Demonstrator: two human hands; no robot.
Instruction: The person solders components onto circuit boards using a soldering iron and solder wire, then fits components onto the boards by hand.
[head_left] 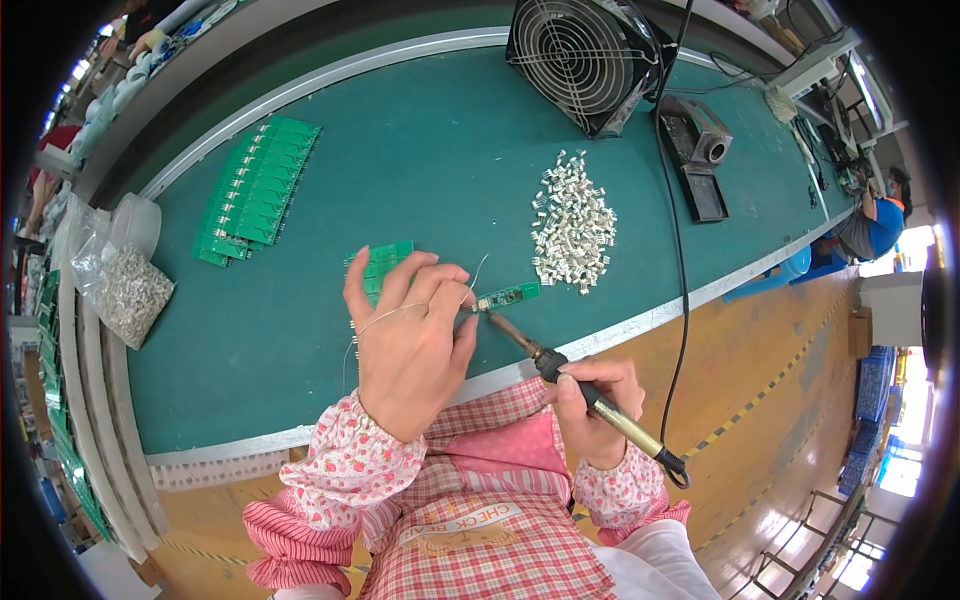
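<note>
My left hand (410, 340) has its fingers bent over a small narrow green circuit board (510, 296), with thin solder wire (480, 266) threaded among them. Its fingertips are at the board's left end, beside a small white connector (482, 304); exactly what they pinch is hard to make out. Under and behind that hand lies a group of green boards (385, 256), partly hidden. My right hand (600, 400) grips a soldering iron (620, 420), whose tip reaches the connector end of the narrow board.
A pile of white connectors (572, 225), a fan (590, 55) and an iron stand (700, 150) are on the green bench (260, 360). Stacked boards (255, 185) and bags of parts (135, 290) lie left. A black cable (680, 290) crosses the right side. A co-worker (880, 225) sits right.
</note>
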